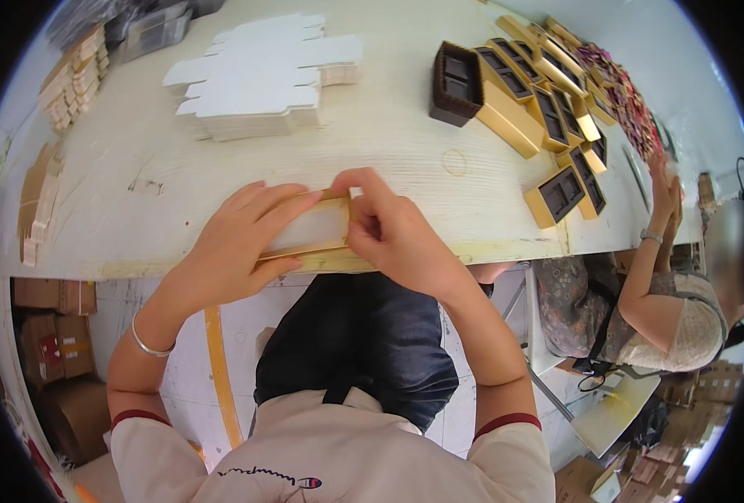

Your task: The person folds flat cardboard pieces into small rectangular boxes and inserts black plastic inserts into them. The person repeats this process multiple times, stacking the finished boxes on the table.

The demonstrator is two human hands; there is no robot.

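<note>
A small box [312,228], pale inside with golden edges, lies near the front edge of the table between my hands. My left hand [242,230] is wrapped over its left end, fingers along the far side and thumb at the near side. At the right end, the curled fingers and thumb of my right hand [397,239] pinch the box's edge. Beyond them rests a stack of flat white carton blanks [255,71]. Toward the far right stand several gold boxes with dark inserts [556,194], beside a stack of dark brown trays [456,84].
On the table's left side are stacks of folded card pieces [74,80] and more flat card [38,201]. A heap of small reddish pieces [615,92] lies at far right. A co-worker [665,310] sits to the right. Brown cartons [58,335] fill a shelf below.
</note>
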